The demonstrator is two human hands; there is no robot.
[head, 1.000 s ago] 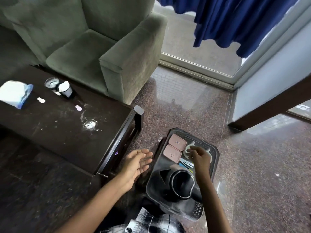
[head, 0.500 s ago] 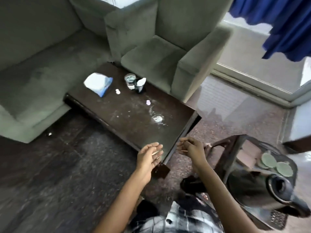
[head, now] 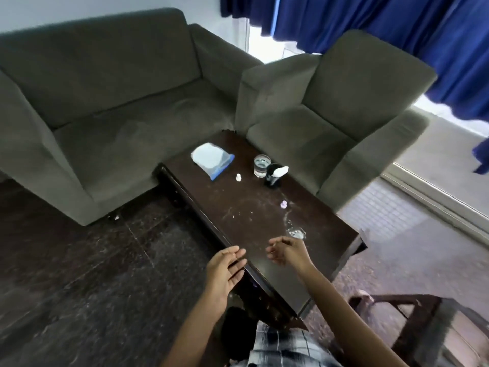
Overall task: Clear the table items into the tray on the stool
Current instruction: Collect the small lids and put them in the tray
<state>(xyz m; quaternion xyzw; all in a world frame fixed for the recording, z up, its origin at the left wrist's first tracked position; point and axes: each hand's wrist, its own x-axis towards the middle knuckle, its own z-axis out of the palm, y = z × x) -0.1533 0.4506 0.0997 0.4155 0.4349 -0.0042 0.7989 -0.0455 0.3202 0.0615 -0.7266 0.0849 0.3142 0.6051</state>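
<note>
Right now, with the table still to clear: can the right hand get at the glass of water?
Probably, with a lean: the right hand holds nothing and nothing tall stands between it and the glass of water, far along the table.

Left forearm (head: 195, 327) and right forearm (head: 341, 308) were bare, a black, white and grey plaid garment (head: 287, 345) was worn below them, its checks broad, slightly blurred

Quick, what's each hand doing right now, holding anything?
Left hand: open, fingers straight, holding nothing.
Right hand: open, fingers loosely curled, nothing visible in it.
</note>
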